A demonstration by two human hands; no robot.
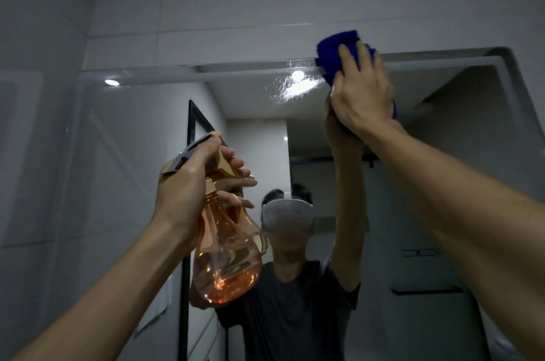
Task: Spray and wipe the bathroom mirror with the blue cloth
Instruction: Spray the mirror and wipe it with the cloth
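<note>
The bathroom mirror (pixel 141 171) fills the wall ahead, its top edge running across the upper part of the view. My right hand (pixel 361 95) presses the blue cloth (pixel 336 49) flat against the mirror's top edge, right of centre. Wet droplets (pixel 290 86) glisten on the glass just left of the cloth. My left hand (pixel 188 183) holds an orange see-through spray bottle (pixel 227 260) upright by its neck, fingers near the trigger, in front of the mirror's middle left. The bottle is partly filled with liquid.
Grey wall tiles (pixel 206 0) rise above the mirror and along the left wall. The mirror reflects a person wearing a headset (pixel 287 216), a black door frame (pixel 191 124) and ceiling lights.
</note>
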